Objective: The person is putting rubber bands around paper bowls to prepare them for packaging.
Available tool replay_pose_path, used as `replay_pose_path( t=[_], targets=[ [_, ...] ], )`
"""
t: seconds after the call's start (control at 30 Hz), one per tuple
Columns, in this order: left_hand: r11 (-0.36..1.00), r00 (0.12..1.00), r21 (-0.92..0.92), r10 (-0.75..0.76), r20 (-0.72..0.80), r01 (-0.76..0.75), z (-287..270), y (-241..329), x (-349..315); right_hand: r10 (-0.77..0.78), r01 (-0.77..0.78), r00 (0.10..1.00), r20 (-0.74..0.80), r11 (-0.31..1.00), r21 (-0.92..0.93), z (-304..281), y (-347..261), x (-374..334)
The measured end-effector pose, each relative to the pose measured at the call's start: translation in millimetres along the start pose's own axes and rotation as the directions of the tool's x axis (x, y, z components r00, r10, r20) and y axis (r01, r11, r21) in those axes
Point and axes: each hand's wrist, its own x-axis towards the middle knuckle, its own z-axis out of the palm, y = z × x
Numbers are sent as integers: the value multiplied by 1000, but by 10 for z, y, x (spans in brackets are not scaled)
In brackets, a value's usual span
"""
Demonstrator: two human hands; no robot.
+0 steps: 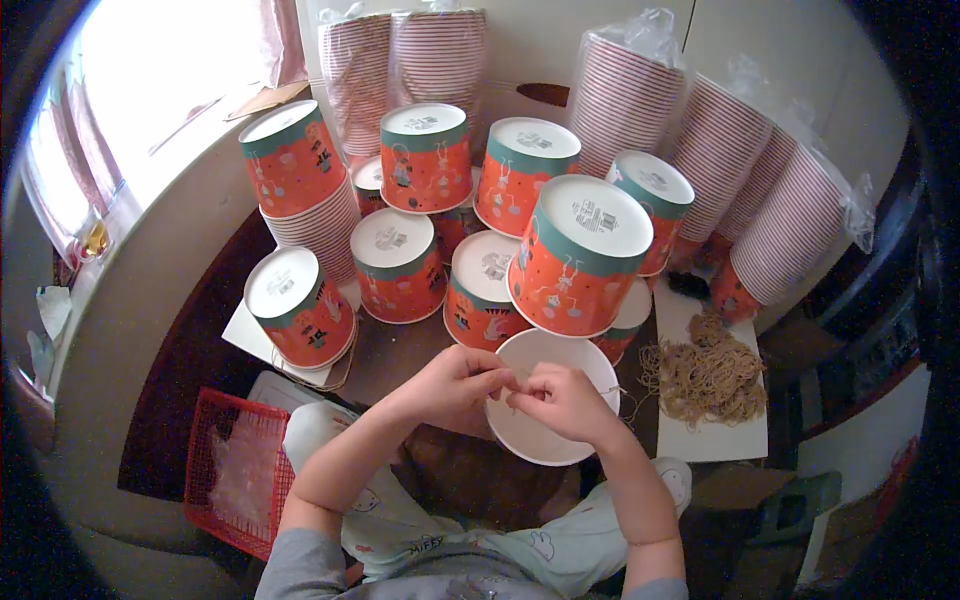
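Observation:
Over the mouth of a paper bucket (545, 450), white inside and set between my knees, my two hands meet. My left hand (465, 385) is closed in a pinch, its fingertips against those of my right hand (562, 400). Thin tan string (514, 392) shows in small part between the fingertips; the rest of it there is hidden. More string sticks out at the bucket's right rim. On a white board to the right lies a tangled heap of tan strings (710, 375).
Several orange and green paper buckets (580, 265) stand upside down on the brown table, some stacked. Tall bagged bucket stacks (625, 100) line the wall behind. A red plastic basket (215, 400) holding clear plastic is at the left, below the window (150, 70).

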Motion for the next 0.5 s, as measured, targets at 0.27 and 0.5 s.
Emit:
replay_pose_path(
  t=[0.27,0.5],
  targets=[
    [999,1000,52,-8,-12,8,-39,-75,25,24,-85,966,257,970,229,-223,-167,-132],
    [999,999,14,-35,-22,35,-79,-59,9,-273,216,917,291,953,215,-147,-559,-302]
  ],
)
